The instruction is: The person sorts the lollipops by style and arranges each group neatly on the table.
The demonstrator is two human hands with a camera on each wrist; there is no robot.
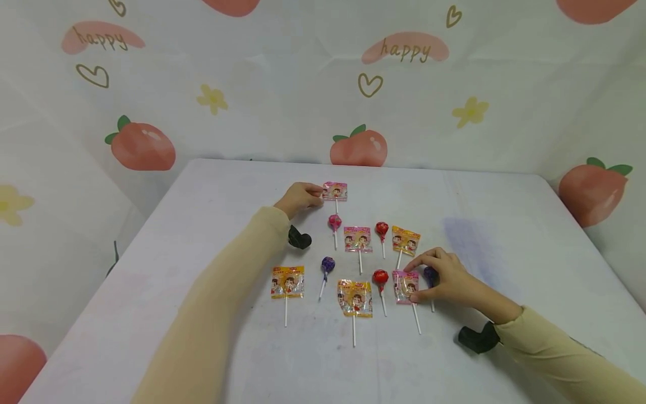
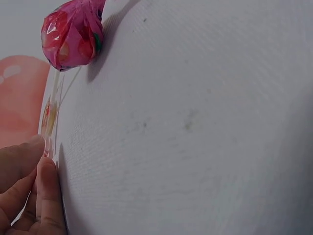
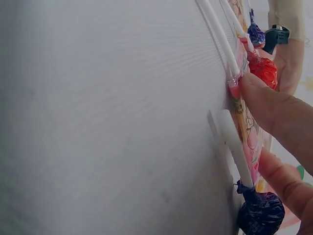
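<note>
At the far end of the table my left hand [image 1: 301,197] pinches the left edge of a flat lollipop in a pink printed wrapper [image 1: 335,191]. Its thumb and fingertips also show at the wrapper in the left wrist view, beside a round pink lollipop [image 2: 73,36]. My right hand [image 1: 446,279] holds another pink-wrapped flat lollipop [image 1: 405,286] between thumb and index finger, its stick pointing toward me. A round dark purple lollipop [image 3: 261,213] lies right beside it, partly covered by the hand in the head view.
Between the hands lie more lollipops: flat orange-wrapped ones [image 1: 355,298], a flat pink one [image 1: 358,239], round red ones [image 1: 381,277] and a round purple one [image 1: 328,265]. A white cloth backdrop with peaches [image 1: 359,147] hangs behind the white table [image 1: 176,241]. Dark wrist devices [image 1: 478,338] sit on both sleeves.
</note>
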